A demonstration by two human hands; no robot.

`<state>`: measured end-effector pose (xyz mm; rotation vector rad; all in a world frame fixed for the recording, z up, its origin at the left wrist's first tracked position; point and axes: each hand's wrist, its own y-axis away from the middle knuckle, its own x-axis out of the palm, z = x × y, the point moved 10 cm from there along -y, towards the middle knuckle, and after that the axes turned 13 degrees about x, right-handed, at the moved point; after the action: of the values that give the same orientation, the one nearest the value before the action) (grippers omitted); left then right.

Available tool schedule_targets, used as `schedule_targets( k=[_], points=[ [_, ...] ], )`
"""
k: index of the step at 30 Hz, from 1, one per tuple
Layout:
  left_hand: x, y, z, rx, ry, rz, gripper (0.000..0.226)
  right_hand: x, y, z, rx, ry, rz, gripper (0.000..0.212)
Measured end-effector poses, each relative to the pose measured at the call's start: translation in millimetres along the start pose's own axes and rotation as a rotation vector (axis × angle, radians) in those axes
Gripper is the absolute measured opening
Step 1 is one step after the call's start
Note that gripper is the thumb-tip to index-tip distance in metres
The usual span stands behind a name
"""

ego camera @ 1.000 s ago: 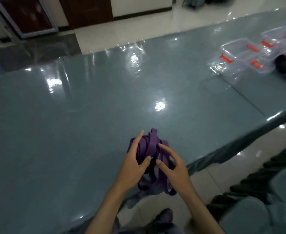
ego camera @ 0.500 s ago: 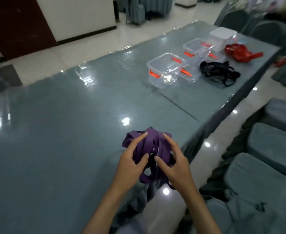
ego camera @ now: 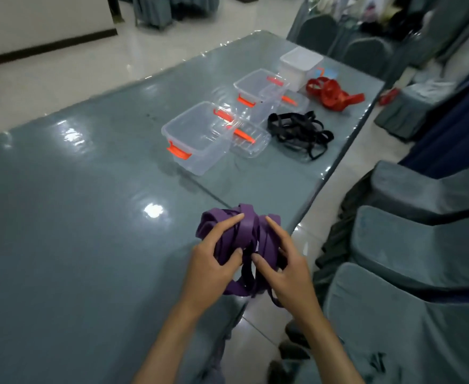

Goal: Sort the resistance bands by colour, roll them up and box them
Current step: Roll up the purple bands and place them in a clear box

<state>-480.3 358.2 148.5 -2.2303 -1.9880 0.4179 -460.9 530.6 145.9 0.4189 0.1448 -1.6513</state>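
1. Two hands, left hand (ego camera: 213, 261) and right hand (ego camera: 286, 268), grip the purple band bundle (ego camera: 244, 234), fingers curled around it, lower centre of frame.
2. Clear boxes (ego camera: 200, 137), black bands (ego camera: 297, 131) and red bands (ego camera: 330, 94) lie upper right on the table (ego camera: 75, 203).

The table (ego camera: 75, 217) has a glossy, smooth grey-blue covering that mirrors the lights. The storage boxes (ego camera: 197, 139) are clear shiny plastic with orange clips; the purple bands (ego camera: 236, 234) look matt and rubbery.
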Motion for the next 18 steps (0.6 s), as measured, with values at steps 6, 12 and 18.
schedule_targets(
  k=[6, 12, 18],
  points=[
    [35, -77, 5, 0.008, 0.005, -0.019, 0.066, -37, -75, 5, -0.007, -0.006, -0.008, 0.07],
    [78, -141, 29, -0.032, -0.011, -0.054, 0.065, -72, -154, -8, -0.012, -0.025, 0.059, 0.066],
    [123, -200, 53, -0.08, -0.133, -0.177, 0.065, -107, -240, -29, -0.023, -0.018, 0.215, 0.063]
  ],
)
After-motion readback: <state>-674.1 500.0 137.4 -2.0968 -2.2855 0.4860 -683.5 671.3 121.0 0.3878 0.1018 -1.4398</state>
